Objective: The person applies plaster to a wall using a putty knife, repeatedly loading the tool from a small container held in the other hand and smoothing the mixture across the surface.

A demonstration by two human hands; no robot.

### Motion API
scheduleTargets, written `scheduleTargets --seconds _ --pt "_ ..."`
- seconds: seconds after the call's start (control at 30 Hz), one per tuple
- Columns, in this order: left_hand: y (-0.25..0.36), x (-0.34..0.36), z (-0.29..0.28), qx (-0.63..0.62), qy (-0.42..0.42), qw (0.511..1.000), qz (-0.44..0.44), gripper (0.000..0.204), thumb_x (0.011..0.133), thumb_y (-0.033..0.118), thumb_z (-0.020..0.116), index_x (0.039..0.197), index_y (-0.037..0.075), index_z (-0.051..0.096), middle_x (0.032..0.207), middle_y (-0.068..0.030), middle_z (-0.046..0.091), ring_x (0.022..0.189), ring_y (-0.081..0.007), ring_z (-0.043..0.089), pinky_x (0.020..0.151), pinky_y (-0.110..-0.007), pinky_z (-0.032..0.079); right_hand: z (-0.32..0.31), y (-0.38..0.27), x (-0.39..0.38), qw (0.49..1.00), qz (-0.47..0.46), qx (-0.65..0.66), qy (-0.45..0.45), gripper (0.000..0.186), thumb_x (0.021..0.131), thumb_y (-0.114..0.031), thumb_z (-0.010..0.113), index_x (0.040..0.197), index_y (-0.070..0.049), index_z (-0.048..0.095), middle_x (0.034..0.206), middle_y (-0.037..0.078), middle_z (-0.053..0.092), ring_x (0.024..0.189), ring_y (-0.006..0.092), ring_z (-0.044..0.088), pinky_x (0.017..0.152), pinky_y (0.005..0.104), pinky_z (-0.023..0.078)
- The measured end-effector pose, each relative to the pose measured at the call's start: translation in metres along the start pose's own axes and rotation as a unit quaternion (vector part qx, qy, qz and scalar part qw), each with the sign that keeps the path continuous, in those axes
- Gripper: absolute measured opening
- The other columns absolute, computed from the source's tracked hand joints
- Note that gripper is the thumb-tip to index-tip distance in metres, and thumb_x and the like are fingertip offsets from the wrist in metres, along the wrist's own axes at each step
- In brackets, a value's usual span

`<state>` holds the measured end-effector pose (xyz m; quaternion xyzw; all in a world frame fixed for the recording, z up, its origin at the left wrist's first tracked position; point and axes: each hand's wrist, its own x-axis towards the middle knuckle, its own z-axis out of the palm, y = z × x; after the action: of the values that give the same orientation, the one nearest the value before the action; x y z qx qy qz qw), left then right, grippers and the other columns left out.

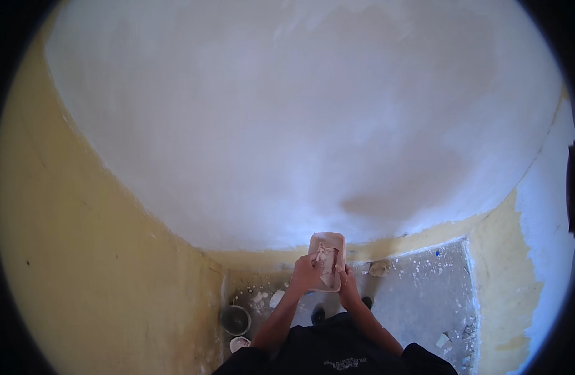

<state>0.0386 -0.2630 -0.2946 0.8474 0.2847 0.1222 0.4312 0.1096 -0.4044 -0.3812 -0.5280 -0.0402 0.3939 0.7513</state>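
Near left, I see a pale bowl (pixel 240 344) and a dark bucket (pixel 235 320) on the floor (pixel 418 294). Above it, the right hand (pixel 348 282) pinches a tray (pixel 329 238) by its right side; the left hand (pixel 305 272) blocks the left part (I can't tell its grip). Beyond rises a whitish wall (pixel 268 125).

The tray (pixel 328 237) is pinkish, the left wall (pixel 81 250) yellow, the grey floor (pixel 418 294) white-speckled.

Left fisheye head cam, aimed down
Basically faces the whitish wall (pixel 268 125), left hand (pixel 306 274) and right hand (pixel 348 285) pretty close, floor (pixel 425 294) farther below.
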Motion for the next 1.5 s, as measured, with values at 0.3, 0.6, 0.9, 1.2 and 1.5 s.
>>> scheduleTargets --seconds 0.3,0.6,0.9,1.2,1.5 --pt "-0.034 -0.008 -0.017 -0.451 -0.013 0.878 -0.161 0.023 0.088 0.003 0.058 0.108 -0.007 0.062 0.099 -0.0091 0.067 0.086 -0.0137 0.065 0.076 -0.028 0.053 -0.011 -0.012 -0.006 0.996 -0.001 0.087 -0.005 0.044 0.098 -0.035 0.048 0.13 -0.006 0.04 0.119 0.01 0.054 0.111 0.0214 0.057 0.09 0.0364 0.05" --pt "-0.028 -0.02 -0.015 -0.605 -0.098 0.781 -0.124 0.033 0.095 0.005 0.054 0.127 -0.002 0.049 0.114 -0.0087 0.063 0.104 -0.0169 0.062 0.092 -0.031 0.052 -0.012 -0.033 -0.03 0.997 -0.058 0.057 0.006 0.042 0.099 -0.039 0.044 0.125 -0.006 0.044 0.114 0.01 0.053 0.107 0.0214 0.058 0.085 0.0381 0.051" --pt "0.018 -0.039 -0.018 -0.643 -0.074 0.761 -0.034 0.038 0.096 0.001 0.049 0.133 0.0 0.044 0.12 -0.0077 0.06 0.11 -0.0195 0.06 0.097 -0.037 0.052 -0.06 -0.015 -0.069 0.987 -0.159 -0.019 -0.007 0.042 0.1 -0.036 0.043 0.126 -0.003 0.044 0.113 0.012 0.055 0.106 0.022 0.059 0.085 0.0347 0.051" --pt "0.231 -0.059 -0.097 -0.143 0.388 0.838 0.356 0.025 0.098 0.004 0.051 0.121 -0.003 0.057 0.104 -0.0063 0.066 0.088 -0.0114 0.062 0.077 -0.023 0.048 -0.126 0.006 -0.116 0.989 -0.075 0.119 0.039 0.04 0.099 -0.037 0.044 0.124 -0.006 0.045 0.116 0.011 0.056 0.106 0.0231 0.063 0.077 0.0371 0.058" --pt "0.332 0.062 -0.082 0.436 0.57 0.558 0.416 0.059 0.08 -0.007 0.053 0.138 0.001 0.045 0.137 -0.021 0.05 0.125 -0.0387 0.051 0.099 -0.04 0.049 -0.195 0.008 -0.112 0.974 -0.093 0.195 0.066 0.051 0.094 -0.03 0.052 0.133 -0.001 0.037 0.119 0.016 0.053 0.105 0.0289 0.062 0.081 0.0422 0.058"
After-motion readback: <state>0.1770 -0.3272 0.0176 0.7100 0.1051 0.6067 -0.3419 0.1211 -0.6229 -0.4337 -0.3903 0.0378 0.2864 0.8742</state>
